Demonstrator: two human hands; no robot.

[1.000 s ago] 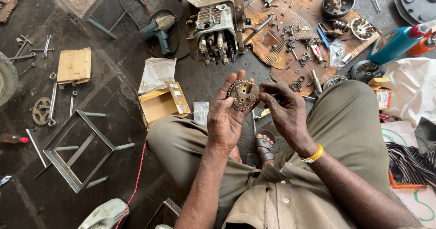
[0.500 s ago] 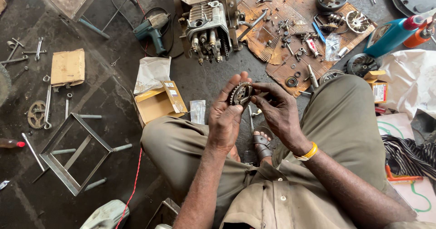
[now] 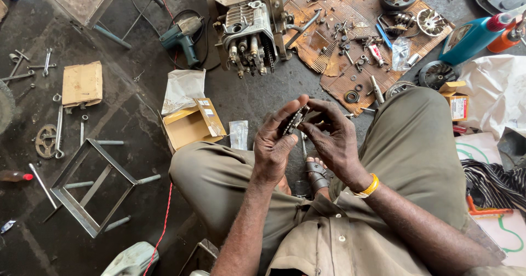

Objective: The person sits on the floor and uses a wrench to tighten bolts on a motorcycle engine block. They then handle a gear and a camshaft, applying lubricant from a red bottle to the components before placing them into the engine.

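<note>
Both hands pinch one part: left hand (image 3: 274,144) and right hand (image 3: 331,142) are closed on a small round toothed metal part (image 3: 294,120), held edge-on to the camera.

- Landmark = engine block (image 3: 249,27) on the floor. Part sits on the near side of it, raised above the dark floor, roughly over the person's sandalled foot (image 3: 318,173).
- Left thumb and fingertips hold the part's left rim; right fingers come in from the right and cover its far edge. Part lies between the two grips, touching both.
- Long axis of the visible edge runs diagonally, low-left to high-right, upper end tilted toward the engine block.
- Neither hand is clearly nearer; left looks to be carrying it, right fingers working on it. Exact finger contact on the hidden face: can't tell.

Around the block: green power drill (image 3: 183,35) just left of it, open cardboard box (image 3: 192,125) near-left, cardboard sheet (image 3: 361,40) strewn with bolts and small parts to the right, blue bottle (image 3: 474,35) further right, steel frame (image 3: 90,185) well off to the near-left.
</note>
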